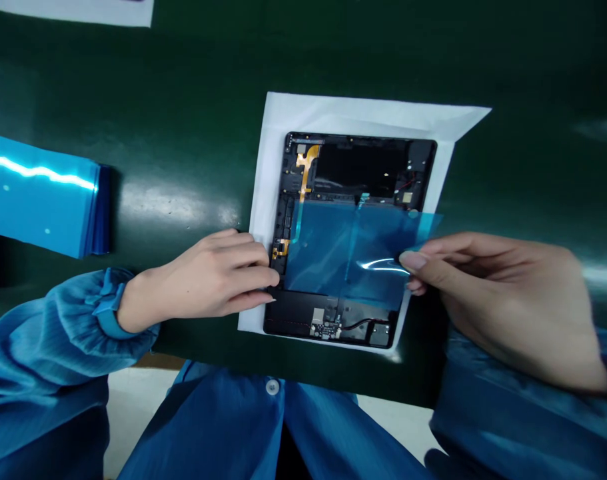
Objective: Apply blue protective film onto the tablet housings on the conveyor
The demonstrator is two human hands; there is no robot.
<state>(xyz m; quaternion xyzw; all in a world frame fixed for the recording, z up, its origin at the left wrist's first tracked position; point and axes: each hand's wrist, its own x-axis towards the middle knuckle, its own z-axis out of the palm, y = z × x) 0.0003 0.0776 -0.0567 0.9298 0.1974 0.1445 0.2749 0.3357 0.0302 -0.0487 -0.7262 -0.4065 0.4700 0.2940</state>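
An opened tablet (pixel 303 310) lies on a white sheet, its dark inside facing up, with orange flex cables and a small circuit board showing. A translucent blue film (pixel 343 253) covers its middle, over what looks like the battery area. Between thumb and fingers, my right hand (pixel 508 300) pinches the film near its right edge, and the film's upper right corner sticks out past the tablet. Bent over the tablet's left edge is my left hand (pixel 208 277), its index finger and thumb at the rim and slightly apart, holding the tablet there.
A stack of blue films (pixel 38 200) lies at the left on the dark green table (pixel 183 87). Under the tablet, the white sheet (pixel 353 117) has a folded upper right corner. Another white sheet (pixel 83 12) shows at the top left. The table's front edge is close to my body.
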